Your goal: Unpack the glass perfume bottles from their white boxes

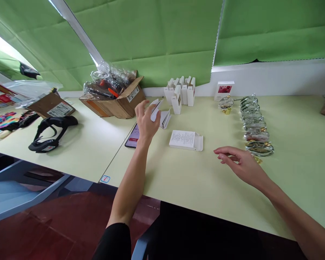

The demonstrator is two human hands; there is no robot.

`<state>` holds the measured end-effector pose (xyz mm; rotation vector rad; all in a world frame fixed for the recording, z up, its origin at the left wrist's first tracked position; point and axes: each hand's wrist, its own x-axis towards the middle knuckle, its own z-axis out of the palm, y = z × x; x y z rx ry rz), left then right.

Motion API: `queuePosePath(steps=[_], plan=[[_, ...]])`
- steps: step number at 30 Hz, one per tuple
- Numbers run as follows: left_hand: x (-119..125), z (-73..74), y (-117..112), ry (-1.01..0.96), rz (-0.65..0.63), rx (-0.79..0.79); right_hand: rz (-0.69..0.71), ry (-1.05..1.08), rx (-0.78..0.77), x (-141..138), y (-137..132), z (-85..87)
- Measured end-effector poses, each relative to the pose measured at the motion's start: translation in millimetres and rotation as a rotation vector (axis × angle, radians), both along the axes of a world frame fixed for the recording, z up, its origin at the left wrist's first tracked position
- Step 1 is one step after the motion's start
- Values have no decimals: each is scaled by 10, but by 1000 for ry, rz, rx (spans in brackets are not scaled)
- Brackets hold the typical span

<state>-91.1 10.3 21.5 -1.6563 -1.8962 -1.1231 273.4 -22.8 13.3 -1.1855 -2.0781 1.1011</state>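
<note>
My left hand (145, 122) is raised over the table and grips a flat white carton blank (155, 109), lifted from a small stack of white blanks (165, 118). My right hand (238, 160) hovers low over the table with fingers loosely spread, holding nothing; it is just left of the nearest glass dish in a row of clear glass dishes with gold bases (253, 124). A folded white box with printed text (186, 140) lies flat between my hands.
Upright white boxes (181, 92) stand at the back by the wall, with a red-pictured box (224, 90) to their right. A cardboard box of glassware (116, 95) sits at the back left. A phone (132, 137) lies under my left wrist. A black strap device (50, 131) rests at left.
</note>
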Motion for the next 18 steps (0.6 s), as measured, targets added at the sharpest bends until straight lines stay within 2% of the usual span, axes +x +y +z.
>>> queuePosePath(steps=[1, 3, 5, 7, 9, 12, 18], plan=[[91, 56, -42, -8, -99, -75, 0, 0, 0, -3, 2, -5], [272, 115, -114, -12, -352, -323, -2, 3, 2, -10, 4, -10], [426, 89, -155, 3, -522, -583, -1, 4, 8, -20, 2, -11], [545, 4, -161, 29, -598, -773, 4, 2, 18, -29, -5, -13], [637, -88, -148, 46, -621, -877, 10, 1, 32, -37, -14, -22], [770, -150, -139, 5, -591, -884, 23, -3, 52, -44, -27, -48], [1197, -157, -249, -240, -501, -571, 58, 31, 56, -77, -95, -71]])
